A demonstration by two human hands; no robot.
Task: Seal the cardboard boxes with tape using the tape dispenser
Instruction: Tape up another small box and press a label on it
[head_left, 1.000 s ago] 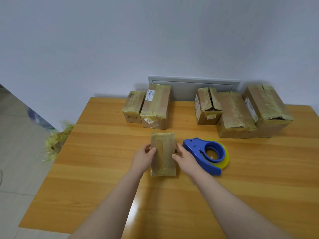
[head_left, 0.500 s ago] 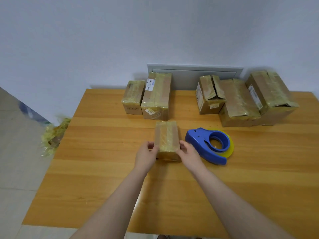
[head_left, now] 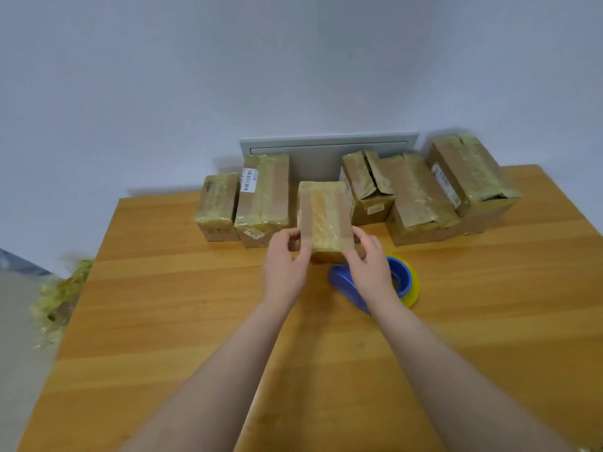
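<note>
A small taped cardboard box [head_left: 324, 216] is held between both hands, far out over the wooden table [head_left: 195, 321]. My left hand [head_left: 285, 262] grips its near left corner. My right hand [head_left: 368, 262] grips its near right corner. The blue tape dispenser [head_left: 399, 278] with a yellow tape roll lies on the table just under and behind my right hand, partly hidden by it. Two taped boxes [head_left: 261, 197] stand at the back left. Three larger boxes [head_left: 421, 194] stand at the back right, one with its flaps up.
A grey panel [head_left: 326, 154] sits on the wall behind the boxes. A heap of crumpled yellowish tape [head_left: 57, 305] lies on the floor past the table's left edge. The table's near half is bare wood.
Both hands have carried the small box away from me toward the back row, between the two groups of boxes. The dispenser has stayed where it was.
</note>
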